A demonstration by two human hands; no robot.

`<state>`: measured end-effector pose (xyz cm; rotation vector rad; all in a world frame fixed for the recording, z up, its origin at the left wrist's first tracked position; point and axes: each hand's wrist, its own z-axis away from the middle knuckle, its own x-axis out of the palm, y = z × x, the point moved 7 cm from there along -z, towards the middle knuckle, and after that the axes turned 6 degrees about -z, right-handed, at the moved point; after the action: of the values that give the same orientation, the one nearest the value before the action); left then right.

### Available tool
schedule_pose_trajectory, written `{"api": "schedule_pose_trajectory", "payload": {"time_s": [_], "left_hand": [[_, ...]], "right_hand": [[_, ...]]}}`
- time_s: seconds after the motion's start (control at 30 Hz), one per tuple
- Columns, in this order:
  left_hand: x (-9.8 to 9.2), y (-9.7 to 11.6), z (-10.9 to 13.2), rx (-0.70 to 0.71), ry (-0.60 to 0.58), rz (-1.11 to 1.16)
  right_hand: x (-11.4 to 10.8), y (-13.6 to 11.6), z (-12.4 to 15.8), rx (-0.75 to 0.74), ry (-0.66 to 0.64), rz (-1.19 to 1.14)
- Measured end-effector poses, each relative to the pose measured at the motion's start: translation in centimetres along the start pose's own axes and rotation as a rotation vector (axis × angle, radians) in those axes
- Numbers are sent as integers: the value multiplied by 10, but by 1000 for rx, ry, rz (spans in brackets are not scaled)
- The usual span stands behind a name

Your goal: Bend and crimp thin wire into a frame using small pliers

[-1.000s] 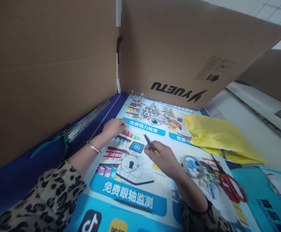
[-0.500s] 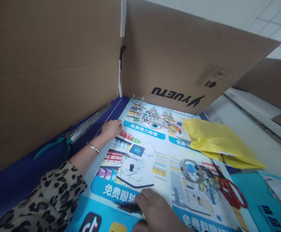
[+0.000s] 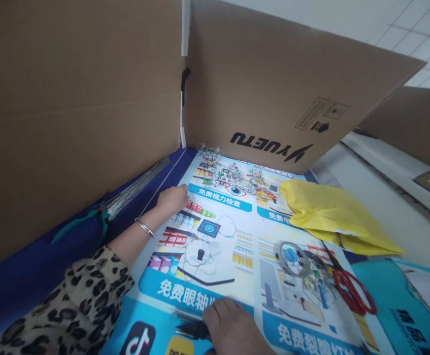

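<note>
My left hand (image 3: 172, 199) rests knuckles-up on the left edge of a printed poster (image 3: 237, 276), fingers curled, next to a single thin wire (image 3: 159, 185); what it holds, if anything, is hidden. A silver bangle sits on that wrist. My right hand (image 3: 233, 328) is low at the bottom edge, fingers closed over a dark hand tool (image 3: 190, 328) that points left on the poster. Between the hands lie bent wire loops (image 3: 200, 254) and a small wire ring (image 3: 227, 226).
Cardboard walls (image 3: 89, 98) stand at the left and back. A bundle of straight wires (image 3: 137, 185) and teal pliers (image 3: 80, 224) lie on blue cloth at the left. A wire coil (image 3: 292, 256), red scissors (image 3: 353, 291) and a yellow bag (image 3: 333, 212) are at the right.
My right hand has drawn back with the dark tool from the poster's middle to its near edge. The left hand has stayed in place.
</note>
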<state>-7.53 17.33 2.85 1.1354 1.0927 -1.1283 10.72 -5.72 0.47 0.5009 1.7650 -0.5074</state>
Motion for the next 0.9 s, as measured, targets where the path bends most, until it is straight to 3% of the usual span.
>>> {"api": "schedule_pose_trajectory", "payload": {"time_s": [0.23, 0.6, 0.9], "left_hand": [[1, -4, -3, -1, 4, 10], [5, 16, 7, 48, -22, 29], [4, 19, 9, 25, 9, -20]], "right_hand": [[0, 9, 1, 62, -92, -34], [-4, 7, 7, 16, -47, 63], [-10, 2, -1, 7, 32, 154]]}}
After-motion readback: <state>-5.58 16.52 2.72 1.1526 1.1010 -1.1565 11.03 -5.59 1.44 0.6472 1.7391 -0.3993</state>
